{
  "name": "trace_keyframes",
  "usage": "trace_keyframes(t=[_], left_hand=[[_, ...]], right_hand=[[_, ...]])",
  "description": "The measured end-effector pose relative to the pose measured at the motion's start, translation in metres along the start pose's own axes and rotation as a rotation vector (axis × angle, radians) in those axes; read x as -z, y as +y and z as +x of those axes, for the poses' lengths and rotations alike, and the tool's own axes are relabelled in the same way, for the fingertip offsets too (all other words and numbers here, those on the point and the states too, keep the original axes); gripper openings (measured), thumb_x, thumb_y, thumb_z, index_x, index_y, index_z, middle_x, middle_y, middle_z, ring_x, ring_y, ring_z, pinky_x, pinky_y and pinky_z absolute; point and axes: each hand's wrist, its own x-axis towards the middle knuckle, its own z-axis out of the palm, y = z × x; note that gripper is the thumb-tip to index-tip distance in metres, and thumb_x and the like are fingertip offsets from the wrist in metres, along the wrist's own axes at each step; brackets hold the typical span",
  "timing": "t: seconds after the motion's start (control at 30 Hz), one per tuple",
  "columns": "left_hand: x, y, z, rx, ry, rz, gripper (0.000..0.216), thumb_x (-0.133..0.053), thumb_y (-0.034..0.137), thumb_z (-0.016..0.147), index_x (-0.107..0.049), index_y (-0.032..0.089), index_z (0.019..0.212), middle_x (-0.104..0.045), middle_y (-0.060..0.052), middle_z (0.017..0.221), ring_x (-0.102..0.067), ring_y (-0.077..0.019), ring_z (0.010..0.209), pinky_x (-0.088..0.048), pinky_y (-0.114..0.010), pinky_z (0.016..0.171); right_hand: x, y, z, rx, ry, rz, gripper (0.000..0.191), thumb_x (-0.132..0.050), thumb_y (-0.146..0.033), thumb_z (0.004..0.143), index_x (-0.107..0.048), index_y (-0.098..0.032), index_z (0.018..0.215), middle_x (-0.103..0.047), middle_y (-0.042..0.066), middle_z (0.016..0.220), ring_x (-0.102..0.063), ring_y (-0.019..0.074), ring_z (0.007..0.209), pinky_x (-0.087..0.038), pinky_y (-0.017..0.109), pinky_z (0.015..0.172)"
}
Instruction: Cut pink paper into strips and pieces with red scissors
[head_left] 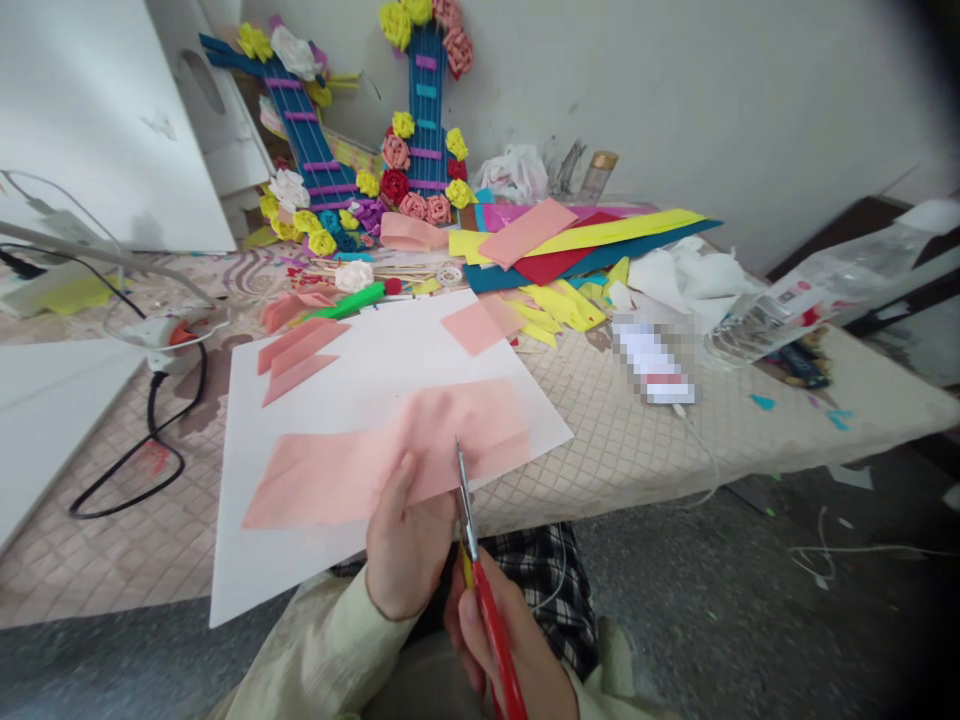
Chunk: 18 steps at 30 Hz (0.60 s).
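My left hand (401, 550) pinches the near edge of a long pink paper sheet (352, 460), thumb on top, holding it up over a large white sheet (360, 370). My right hand (510, 645) grips red-handled scissors (480, 580). Their metal blades point away from me and meet the pink paper's near edge just right of my left thumb. Several cut pink strips (296, 355) lie on the white sheet's far left, and a pink square piece (472, 325) lies at its far right.
Blue panels with paper flowers (427, 130) lean on the back wall. Yellow, teal, red and pink paper sheets (585, 245) pile at the back right. A power strip with a black cable (161, 335) lies left. A plastic bottle (810, 285) lies right.
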Motion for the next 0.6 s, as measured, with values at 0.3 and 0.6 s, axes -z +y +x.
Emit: trace_keyframes(t=[0.3, 0.6], left_hand=[[0.0006, -0.0018, 0.0015, -0.058, -0.063, 0.05, 0.03, -0.044, 0.026, 0.086, -0.063, 0.017, 0.107, -0.064, -0.005, 0.113, -0.045, -0.0226, 0.12, -0.036, -0.036, 0.101], [-0.0002, -0.0039, 0.0022, -0.059, -0.002, 0.075, 0.032, -0.046, 0.031, 0.085, -0.061, 0.016, 0.109, -0.065, -0.006, 0.111, -0.048, -0.0233, 0.117, -0.037, -0.036, 0.1]], right_hand=[[-0.0004, -0.0044, 0.0015, -0.043, 0.01, 0.001, 0.042, -0.027, -0.061, 0.085, -0.034, -0.02, 0.08, -0.035, -0.006, 0.06, -0.028, 0.0044, 0.041, -0.02, 0.02, 0.038], [-0.001, -0.0022, 0.0014, -0.039, 0.084, -0.062, 0.043, -0.029, -0.06, 0.085, -0.038, -0.019, 0.077, -0.037, -0.006, 0.057, -0.029, 0.005, 0.042, -0.02, 0.02, 0.038]])
